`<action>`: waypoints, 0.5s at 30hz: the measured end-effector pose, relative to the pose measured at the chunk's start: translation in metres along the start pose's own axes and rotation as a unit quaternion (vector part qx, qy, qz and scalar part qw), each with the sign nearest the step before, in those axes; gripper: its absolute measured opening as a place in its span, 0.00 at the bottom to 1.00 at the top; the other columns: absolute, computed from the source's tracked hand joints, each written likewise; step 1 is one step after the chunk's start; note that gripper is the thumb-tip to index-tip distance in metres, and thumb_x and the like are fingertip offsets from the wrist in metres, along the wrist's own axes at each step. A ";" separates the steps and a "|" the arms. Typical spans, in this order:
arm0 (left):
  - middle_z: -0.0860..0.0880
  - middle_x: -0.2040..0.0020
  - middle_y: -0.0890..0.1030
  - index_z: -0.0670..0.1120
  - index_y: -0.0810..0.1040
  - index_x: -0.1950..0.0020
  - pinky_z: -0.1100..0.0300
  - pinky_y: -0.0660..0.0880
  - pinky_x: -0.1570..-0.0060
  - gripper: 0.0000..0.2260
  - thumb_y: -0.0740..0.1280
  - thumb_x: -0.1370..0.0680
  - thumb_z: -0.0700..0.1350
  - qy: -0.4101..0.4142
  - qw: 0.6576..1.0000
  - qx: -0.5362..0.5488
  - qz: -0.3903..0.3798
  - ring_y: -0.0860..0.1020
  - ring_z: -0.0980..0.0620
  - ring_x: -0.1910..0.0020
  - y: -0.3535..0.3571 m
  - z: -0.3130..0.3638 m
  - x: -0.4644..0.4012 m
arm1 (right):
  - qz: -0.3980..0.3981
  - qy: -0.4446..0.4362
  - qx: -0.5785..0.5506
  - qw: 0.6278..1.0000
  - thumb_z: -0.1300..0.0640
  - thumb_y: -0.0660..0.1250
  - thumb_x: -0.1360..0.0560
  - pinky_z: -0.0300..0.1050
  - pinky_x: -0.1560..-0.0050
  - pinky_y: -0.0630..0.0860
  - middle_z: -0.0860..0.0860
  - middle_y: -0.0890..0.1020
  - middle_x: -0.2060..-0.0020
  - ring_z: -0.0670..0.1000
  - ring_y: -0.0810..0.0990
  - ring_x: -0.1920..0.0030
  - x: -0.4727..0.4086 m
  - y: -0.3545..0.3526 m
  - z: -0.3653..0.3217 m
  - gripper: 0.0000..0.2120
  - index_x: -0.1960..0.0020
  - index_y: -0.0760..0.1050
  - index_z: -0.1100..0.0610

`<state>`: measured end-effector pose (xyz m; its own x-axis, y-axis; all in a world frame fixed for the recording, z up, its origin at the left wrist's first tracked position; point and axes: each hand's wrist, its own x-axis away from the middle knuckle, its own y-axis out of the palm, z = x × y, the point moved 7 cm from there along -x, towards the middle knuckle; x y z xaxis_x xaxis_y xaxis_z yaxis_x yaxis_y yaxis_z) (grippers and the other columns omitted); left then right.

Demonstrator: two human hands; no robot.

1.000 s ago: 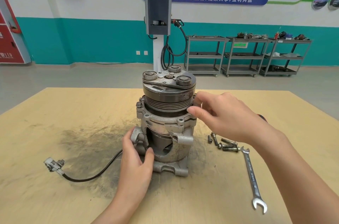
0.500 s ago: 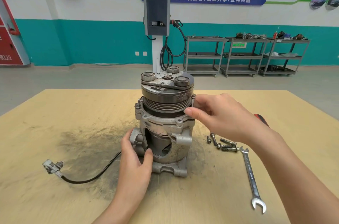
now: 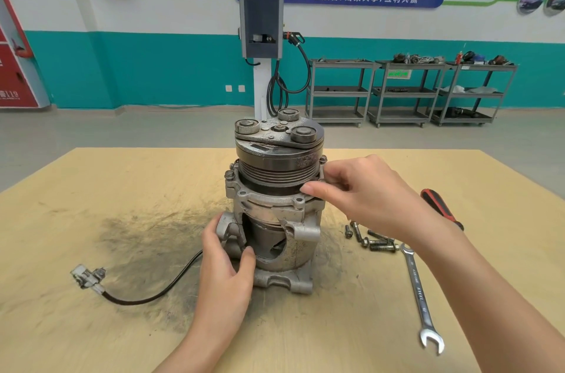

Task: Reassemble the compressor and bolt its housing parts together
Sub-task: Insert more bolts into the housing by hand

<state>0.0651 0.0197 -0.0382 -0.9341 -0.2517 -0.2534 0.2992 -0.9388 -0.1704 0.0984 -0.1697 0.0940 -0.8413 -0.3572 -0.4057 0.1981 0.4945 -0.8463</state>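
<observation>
Compressor [image 3: 275, 207] standing upright on its rear mounting lugs at the centre of the wooden table [image 3: 91, 189], pulley and clutch plate [image 3: 279, 134] uppermost, so that the flange bolt holes face upward for access. The left hand [image 3: 226, 268], at the housing's 7 o'clock, wraps thumb and curled fingers around a lower mounting ear, apparently to brace the body against turning. The right hand [image 3: 360, 192], at 3 o'clock, has its fingers bent in at the flange beneath the pulley; a bolt head stands at the flange just above them, suggesting a bolt is being started by hand, though whether the fingertips actually pinch anything cannot be told, since the hand hides the contact. Loose bolts [image 3: 371, 239] lie at 4 o'clock within the right hand's reach, beside an open-ended wrench [image 3: 420, 293] and a red-handled screwdriver [image 3: 440, 209] partly covered by the forearm. The lead and connector [image 3: 88, 276] trail toward 8 o'clock. The far side of the flange is hidden.
</observation>
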 end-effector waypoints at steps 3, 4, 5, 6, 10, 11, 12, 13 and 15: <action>0.60 0.38 0.72 0.57 0.59 0.31 0.49 0.70 0.34 0.25 0.63 0.21 0.37 0.000 1.000 -0.001 -0.001 0.73 0.59 0.38 0.000 0.000 0.000 | -0.013 0.002 0.008 1.000 0.31 0.55 0.30 0.45 0.69 0.65 0.46 0.70 0.75 0.46 0.66 0.73 0.000 0.000 0.000 0.26 0.66 0.68 0.55; 0.61 0.38 0.72 0.58 0.59 0.31 0.50 0.70 0.34 0.25 0.63 0.21 0.37 0.001 1.000 -0.003 0.000 0.73 0.59 0.38 -0.001 0.001 0.000 | -0.018 0.001 0.011 1.000 0.32 0.55 0.29 0.46 0.69 0.66 0.46 0.71 0.74 0.47 0.68 0.72 0.000 0.001 0.000 0.25 0.64 0.69 0.54; 0.61 0.38 0.72 0.59 0.58 0.32 0.52 0.70 0.34 0.25 0.63 0.21 0.38 0.002 1.000 -0.005 0.000 0.73 0.60 0.38 -0.001 0.001 0.001 | -0.022 -0.001 0.014 1.000 0.33 0.55 0.27 0.47 0.68 0.68 0.47 0.72 0.74 0.47 0.69 0.71 0.000 0.001 0.000 0.24 0.63 0.69 0.53; 0.61 0.38 0.72 0.60 0.58 0.32 0.54 0.70 0.35 0.25 0.63 0.21 0.38 0.004 1.000 -0.007 0.000 0.73 0.61 0.38 -0.001 0.001 0.001 | -0.026 -0.003 0.016 1.000 0.34 0.55 0.26 0.48 0.67 0.68 0.46 0.73 0.73 0.47 0.70 0.70 0.001 0.001 0.000 0.22 0.63 0.69 0.52; 0.60 0.38 0.72 0.60 0.58 0.32 0.61 0.69 0.39 0.25 0.63 0.21 0.38 0.008 1.000 -0.004 0.000 0.73 0.62 0.40 0.000 0.001 0.000 | -0.034 -0.011 0.025 0.999 0.38 0.57 0.23 0.49 0.66 0.70 0.46 0.74 0.72 0.47 0.71 0.69 0.001 0.002 0.000 0.17 0.61 0.69 0.50; 0.61 0.38 0.72 0.60 0.58 0.32 0.62 0.69 0.40 0.25 0.63 0.21 0.38 0.009 1.000 -0.001 -0.001 0.73 0.63 0.40 0.000 0.001 0.000 | -0.035 -0.011 0.024 0.999 0.39 0.57 0.23 0.49 0.66 0.70 0.46 0.74 0.72 0.47 0.71 0.69 0.001 0.002 -0.001 0.17 0.61 0.68 0.50; 0.62 0.39 0.72 0.60 0.58 0.32 0.63 0.69 0.41 0.25 0.63 0.21 0.38 0.009 1.000 0.001 -0.001 0.73 0.64 0.40 0.000 0.000 0.000 | -0.037 -0.011 0.022 0.999 0.39 0.57 0.23 0.50 0.66 0.70 0.45 0.73 0.72 0.47 0.71 0.69 0.001 0.003 -0.001 0.16 0.62 0.68 0.49; 0.62 0.39 0.72 0.59 0.58 0.32 0.63 0.69 0.40 0.25 0.63 0.21 0.37 0.010 1.000 0.002 -0.001 0.73 0.64 0.40 0.000 0.000 0.000 | -0.038 -0.010 0.021 0.999 0.39 0.58 0.23 0.50 0.66 0.70 0.45 0.73 0.73 0.46 0.71 0.69 0.001 0.003 -0.001 0.15 0.62 0.67 0.48; 0.62 0.39 0.72 0.59 0.58 0.31 0.61 0.70 0.39 0.25 0.63 0.21 0.37 0.011 1.000 0.004 -0.002 0.73 0.63 0.40 0.000 -0.001 0.000 | -0.038 -0.010 0.022 0.999 0.40 0.58 0.22 0.49 0.66 0.70 0.45 0.73 0.73 0.46 0.70 0.70 0.001 0.004 -0.001 0.15 0.63 0.66 0.47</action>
<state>0.0649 0.0198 -0.0388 -0.9302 -0.2434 -0.2746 0.2946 -0.9416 -0.1632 0.0977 -0.1671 0.0909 -0.8442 -0.4088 -0.3468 0.1566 0.4308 -0.8888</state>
